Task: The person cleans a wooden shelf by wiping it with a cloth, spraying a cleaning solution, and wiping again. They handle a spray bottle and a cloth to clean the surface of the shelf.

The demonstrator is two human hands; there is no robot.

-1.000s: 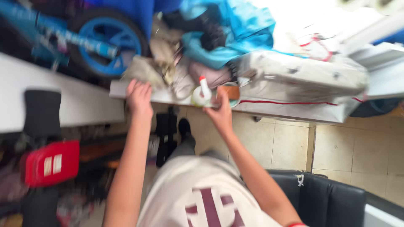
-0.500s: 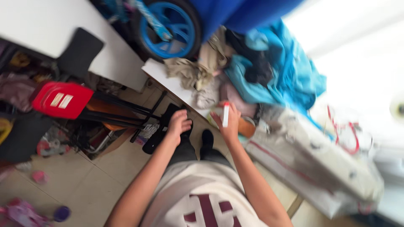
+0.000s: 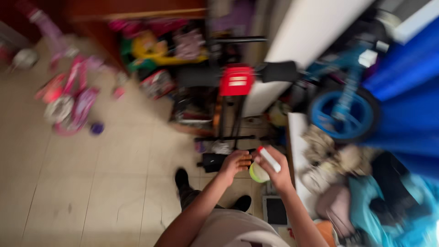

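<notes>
My right hand (image 3: 277, 173) grips a small white bottle with a red cap (image 3: 268, 159) and a yellow-green base, held over the tiled floor. Just to its left, my left hand (image 3: 234, 163) has curled fingers that touch or nearly touch the bottle's base. Both arms reach forward from my light shirt at the bottom of the frame. My black shoes (image 3: 181, 176) stand on the floor below the hands. The whole view is motion-blurred.
A red stool-like object (image 3: 236, 81) and black frame stand ahead. Right of the hands are a white board (image 3: 297, 151), crumpled cloths (image 3: 330, 158), a blue-wheeled toy bike (image 3: 344, 110) and blue fabric (image 3: 404, 105). Pink toys (image 3: 68, 103) lie on the tiled floor (image 3: 91, 183) at the left.
The view has swung round strongly, now looking down at the floor. Both hands have left the cluttered ledge and come together, the right still holding the bottle.
</notes>
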